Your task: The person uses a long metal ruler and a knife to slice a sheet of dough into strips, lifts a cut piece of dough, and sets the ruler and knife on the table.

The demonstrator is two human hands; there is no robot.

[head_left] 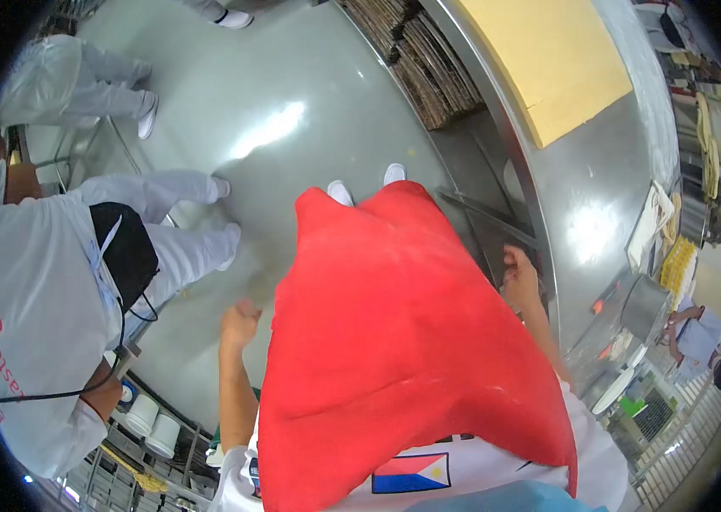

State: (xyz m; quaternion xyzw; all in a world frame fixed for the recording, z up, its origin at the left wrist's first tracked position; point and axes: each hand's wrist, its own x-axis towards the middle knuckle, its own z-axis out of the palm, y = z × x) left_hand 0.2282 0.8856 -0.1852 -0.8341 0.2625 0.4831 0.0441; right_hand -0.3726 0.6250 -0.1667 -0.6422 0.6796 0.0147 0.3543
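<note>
My left hand hangs out to the left of the red apron that I wear. Its fingers look bent but are blurred, and no object shows in it. On the other side, my right hand is close to the edge of the steel table. Those fingers are loosely bent and apart, with nothing in them. Whether it touches the table's edge I cannot tell. Both of my white shoes show beyond the apron's far edge.
A yellow slab lies on the steel table, above stacked brown flat pieces. Close on my left stands a person in white with a black pouch. Other people are farther off. White buckets sit at lower left.
</note>
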